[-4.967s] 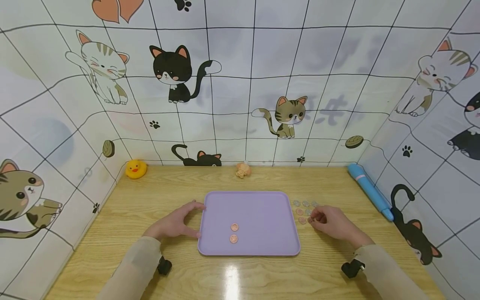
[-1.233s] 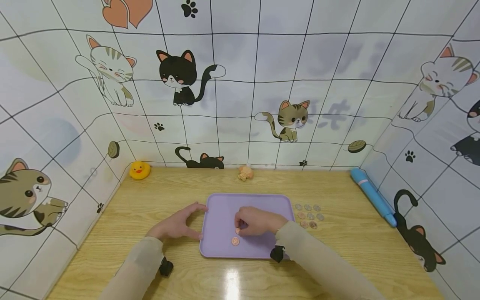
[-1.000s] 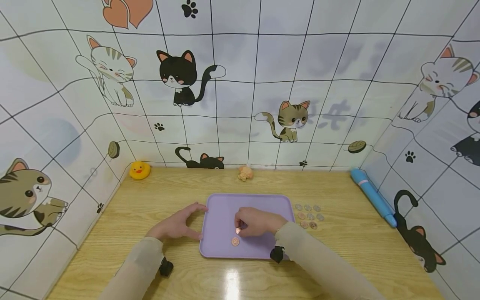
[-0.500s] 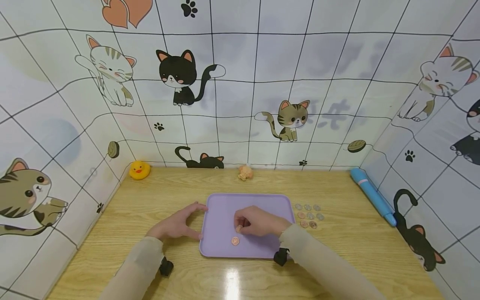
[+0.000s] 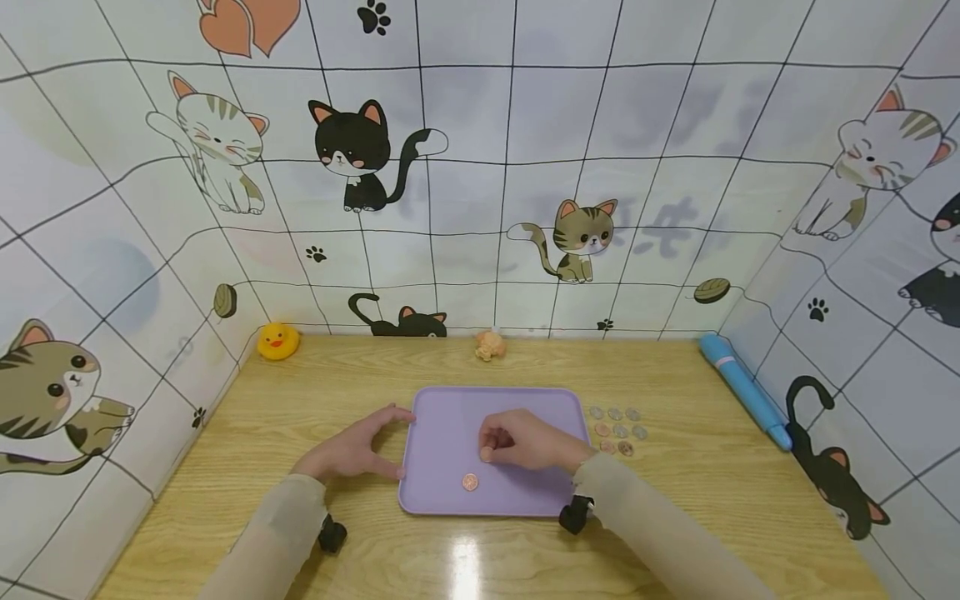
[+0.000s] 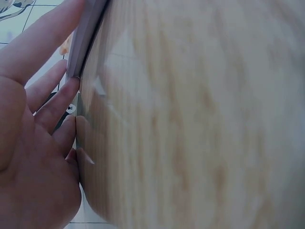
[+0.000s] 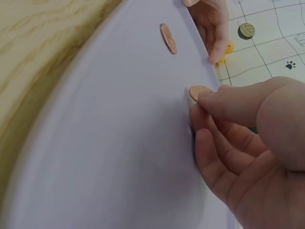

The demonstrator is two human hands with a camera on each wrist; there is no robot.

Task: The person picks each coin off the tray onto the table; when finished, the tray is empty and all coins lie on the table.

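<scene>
A copper coin is pinched between thumb and index finger of my right hand, which is over the middle of the lilac tray. One other copper coin lies flat on the tray, just in front of and left of that hand. Fingers spread, my left hand touches the tray's left edge with fingertips and thumb. In the left wrist view the left fingers look nearly straight beside the tray rim.
Several silver and copper coins lie in rows right of the tray. At the back of the wooden table stand a yellow rubber duck and a small peach-coloured figure. A blue pen-shaped object lies along the right wall.
My right hand went from the coins at the right onto the tray, then lifted slightly and rightward with one of the two coins there. My left hand stays at the tray edge.
</scene>
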